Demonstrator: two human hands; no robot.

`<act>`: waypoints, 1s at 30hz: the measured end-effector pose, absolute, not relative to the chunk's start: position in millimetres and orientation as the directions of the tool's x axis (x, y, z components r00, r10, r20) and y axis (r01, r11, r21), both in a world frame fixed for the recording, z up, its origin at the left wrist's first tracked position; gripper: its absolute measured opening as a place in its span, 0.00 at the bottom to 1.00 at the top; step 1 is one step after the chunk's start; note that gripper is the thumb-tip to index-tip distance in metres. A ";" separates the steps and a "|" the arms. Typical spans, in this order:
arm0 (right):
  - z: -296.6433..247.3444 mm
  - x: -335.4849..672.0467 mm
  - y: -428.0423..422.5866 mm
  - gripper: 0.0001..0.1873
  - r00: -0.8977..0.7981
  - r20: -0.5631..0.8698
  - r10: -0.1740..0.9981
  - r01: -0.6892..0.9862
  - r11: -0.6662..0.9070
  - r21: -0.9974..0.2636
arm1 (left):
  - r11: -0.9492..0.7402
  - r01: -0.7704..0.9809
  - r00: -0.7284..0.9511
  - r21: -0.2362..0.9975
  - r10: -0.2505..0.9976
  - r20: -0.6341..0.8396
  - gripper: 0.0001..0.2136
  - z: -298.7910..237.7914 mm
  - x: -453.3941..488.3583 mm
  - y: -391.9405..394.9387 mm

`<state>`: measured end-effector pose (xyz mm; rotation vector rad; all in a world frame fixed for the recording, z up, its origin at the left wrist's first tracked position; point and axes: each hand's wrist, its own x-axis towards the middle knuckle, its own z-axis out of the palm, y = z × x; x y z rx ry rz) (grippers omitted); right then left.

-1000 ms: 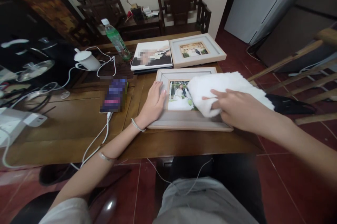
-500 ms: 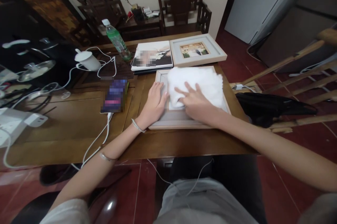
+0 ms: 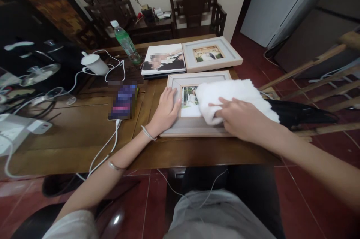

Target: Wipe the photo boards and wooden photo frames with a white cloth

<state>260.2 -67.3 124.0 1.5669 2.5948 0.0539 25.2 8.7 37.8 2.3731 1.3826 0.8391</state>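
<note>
A pale wooden picture frame (image 3: 197, 79) lies flat on the brown table (image 3: 84, 134), holding a wedding photo. My left hand (image 3: 165, 111) rests flat on the frame's left edge, fingers stretched out. My right hand (image 3: 239, 118) presses a fluffy white cloth (image 3: 233, 94) onto the glass, covering the right part of the photo. The fingers lie spread on top of the cloth.
Behind the frame lie a second framed photo (image 3: 211, 53) and a photo album (image 3: 164, 59). A phone (image 3: 123, 101) on a white cable, a white cup (image 3: 94, 64) and a green bottle (image 3: 125, 43) stand to the left. Dark carved chairs (image 3: 197, 3) stand behind.
My right hand slid the cloth left over the whole photo, then back right, uncovering the photo's left part. My left hand has stayed on the frame's edge.
</note>
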 end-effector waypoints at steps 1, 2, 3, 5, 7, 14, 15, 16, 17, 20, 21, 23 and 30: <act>119.7 264.7 -56.0 0.18 -0.450 -0.058 0.891 0.885 0.453 0.108 | -0.510 0.707 0.382 0.490 0.858 0.342 0.27 38.0 25.0 8.8; 114.3 269.1 -44.1 0.19 -0.442 -0.027 0.897 0.889 0.442 0.122 | -0.512 0.711 0.389 0.483 0.857 0.338 0.27 38.3 24.8 8.8; 108.3 273.1 -32.4 0.20 -0.440 0.009 0.898 0.891 0.435 0.134 | -0.515 0.713 0.396 0.476 0.856 0.332 0.27 38.6 24.5 8.8; 96.8 278.7 -12.6 0.21 -0.429 0.075 0.900 0.897 0.414 0.158 | -0.517 0.718 0.410 0.467 0.855 0.317 0.27 39.2 23.7 9.0; 89.4 278.8 -2.0 0.21 -0.426 0.107 0.898 0.897 0.405 0.176 | -0.515 0.719 0.415 0.466 0.857 0.307 0.27 39.1 23.0 9.4; 104.4 246.1 -58.3 0.19 -0.534 -0.001 0.845 0.843 0.532 0.079 | -0.554 0.699 0.431 0.452 0.831 0.351 0.25 36.7 22.1 11.4; 106.7 242.1 -72.4 0.18 -0.580 -0.007 0.814 0.813 0.580 0.053 | -0.554 0.703 0.434 0.445 0.831 0.349 0.25 36.9 22.1 11.2; 107.5 239.3 -85.5 0.18 -0.619 0.002 0.785 0.785 0.619 0.024 | -0.553 0.709 0.436 0.437 0.832 0.344 0.26 37.3 22.1 11.0; 107.0 238.0 -96.5 0.17 -0.645 0.033 0.764 0.764 0.645 -0.008 | -0.551 0.716 0.438 0.429 0.833 0.339 0.26 37.8 22.1 10.8; 99.5 242.2 -112.8 0.17 -0.632 0.214 0.745 0.735 0.663 -0.140 | -0.550 0.727 0.445 0.412 0.833 0.327 0.27 39.1 22.1 10.2; 96.9 245.6 -111.8 0.17 -0.618 0.249 0.746 0.729 0.662 -0.174 | -0.550 0.727 0.445 0.411 0.833 0.328 0.27 39.2 22.2 10.1; 93.7 254.1 -101.3 0.19 -0.609 0.217 0.762 0.745 0.645 -0.172 | -0.551 0.726 0.444 0.411 0.832 0.332 0.27 39.1 22.4 10.2; 93.5 278.3 -20.0 0.22 -0.518 0.079 0.852 0.854 0.508 0.114 | -0.552 0.718 0.448 0.424 0.833 0.325 0.25 38.4 22.8 10.9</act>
